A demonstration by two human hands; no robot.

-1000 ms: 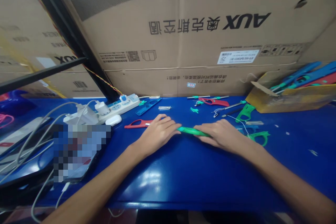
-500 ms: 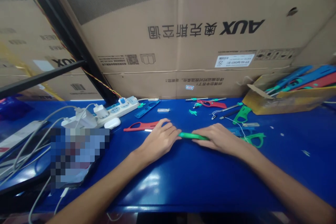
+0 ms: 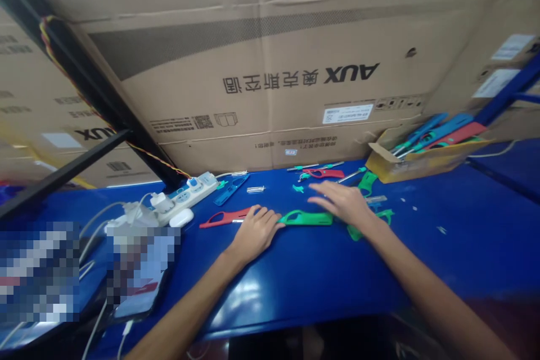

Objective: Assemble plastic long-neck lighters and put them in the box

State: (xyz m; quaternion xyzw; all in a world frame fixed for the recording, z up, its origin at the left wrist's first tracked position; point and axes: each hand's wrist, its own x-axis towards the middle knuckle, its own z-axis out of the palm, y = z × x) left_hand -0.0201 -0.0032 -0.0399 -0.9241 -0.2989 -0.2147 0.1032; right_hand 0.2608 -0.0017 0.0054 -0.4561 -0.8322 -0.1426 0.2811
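My left hand (image 3: 257,232) is closed around the left end of a green long-nosed lighter (image 3: 310,218), whose looped handle and flat body stick out to the right. A red lighter body (image 3: 228,217) lies on the blue table just beyond my left hand, partly covered by it. My right hand (image 3: 343,202) is off the lighter, fingers stretched out and apart, holding nothing. Near its fingertips are a small green piece (image 3: 298,188) and a red lighter half (image 3: 324,173). Green lighter bodies (image 3: 367,183) lie behind and under the right wrist.
A cardboard box (image 3: 426,166) of blue and red lighters stands at the back right. A blue lighter half (image 3: 231,190) and a clear small part (image 3: 255,189) lie at the back. At left are a power strip (image 3: 196,194), chargers, cables and a phone (image 3: 143,287).
My right hand has let go of the green lighter and moved back, its fingers opening. The lighter now shows its broad side, with my left hand still on it. The view has shifted.
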